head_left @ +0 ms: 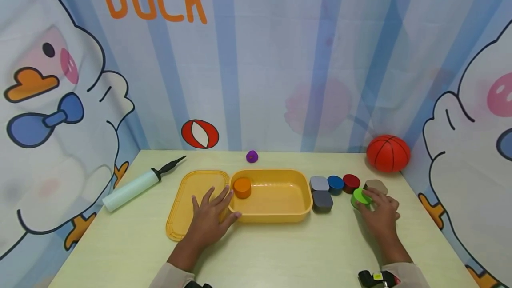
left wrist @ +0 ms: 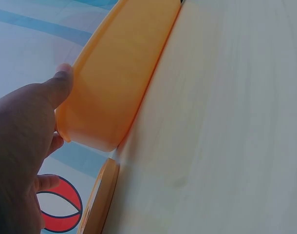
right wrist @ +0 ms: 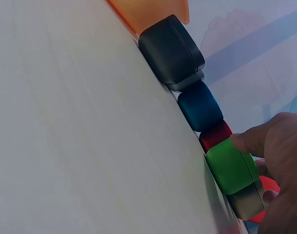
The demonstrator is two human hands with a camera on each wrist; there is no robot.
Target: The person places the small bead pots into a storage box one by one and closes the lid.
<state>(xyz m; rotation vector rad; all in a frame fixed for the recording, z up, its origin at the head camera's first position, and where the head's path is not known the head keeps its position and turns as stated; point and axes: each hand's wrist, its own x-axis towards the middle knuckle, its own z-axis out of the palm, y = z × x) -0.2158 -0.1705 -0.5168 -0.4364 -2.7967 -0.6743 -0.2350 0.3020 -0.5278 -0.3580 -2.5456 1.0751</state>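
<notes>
My left hand (head_left: 211,219) lies with its fingers spread over the left end of the yellow box (head_left: 272,218), thumb at the front corner and fingertips by the left rim. Inside that box, near its left end, is a small orange round container (head_left: 242,188). Partly under the same hand lies a yellow lid (head_left: 180,208). With thumb and fingers, my right hand (head_left: 382,212) grips a small green round container (right wrist: 231,165) among similar pieces. A brown container (right wrist: 248,201) sits right beside the green one, partly hidden by the hand.
Between box and right hand stand a light grey container (head_left: 319,184), a dark grey one (head_left: 322,202), a blue one (head_left: 335,184) and a red one (head_left: 351,183). A red ball (head_left: 388,153), a purple ball (head_left: 252,156) and a pale green pump (head_left: 134,189) lie farther out.
</notes>
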